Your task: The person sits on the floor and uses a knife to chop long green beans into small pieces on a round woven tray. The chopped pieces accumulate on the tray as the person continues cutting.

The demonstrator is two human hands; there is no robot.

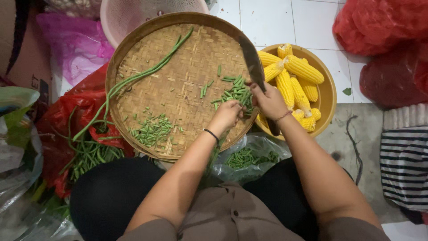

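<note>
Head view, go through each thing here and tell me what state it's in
Right hand: gripping knife, blade raised.
Left hand: pinching cut beans.
Long beans: whole, across tray.
Bean pieces: chopped, piled.
Corn: husked, heaped in bowl.
Clear bag: open, holding cut beans.
Pink basket: contents unseen.

A knife with a broad dark blade stands tilted in the upper middle of the frame, tip pointing up and left. Beneath it, right of centre, lies a loose pile of short green cut beans on a woven round tray.
</note>
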